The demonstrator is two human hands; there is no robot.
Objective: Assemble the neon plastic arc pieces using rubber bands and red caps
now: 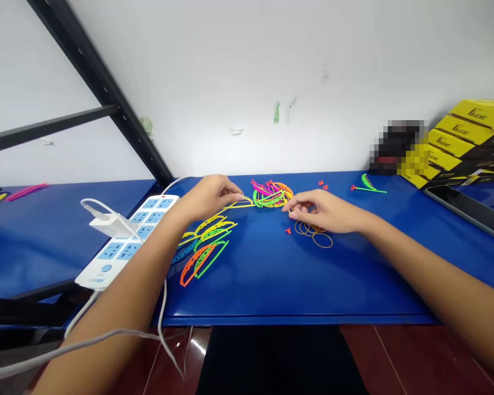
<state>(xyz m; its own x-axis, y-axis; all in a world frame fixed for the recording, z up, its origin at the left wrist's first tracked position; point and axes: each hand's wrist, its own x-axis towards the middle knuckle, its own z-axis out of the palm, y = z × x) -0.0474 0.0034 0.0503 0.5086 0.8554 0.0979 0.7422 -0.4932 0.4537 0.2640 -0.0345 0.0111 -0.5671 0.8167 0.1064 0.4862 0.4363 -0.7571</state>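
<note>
My left hand (211, 196) is over the blue table, thumb and fingers pinched on the end of a yellow plastic toy bow (243, 205). More small bows lie below it: yellow (214, 231), green (211, 260) and orange (194, 264). A tangled pile of pink, green and orange bows (271, 195) sits between my hands. My right hand (319, 211) is closed, its fingertips pinched together at the pile's right edge; what they hold, if anything, is too small to make out. Several tan rubber bands (323, 240) lie under and beside it, near a small red piece (288, 231).
A white power strip (107, 263) with a plugged-in charger (112, 225) and loose cables lies at left, by a black metal frame (102, 88). Toward the right are a green bow (367, 182), yellow boxes (453, 142) and a phone (469, 211). A white wall stands behind.
</note>
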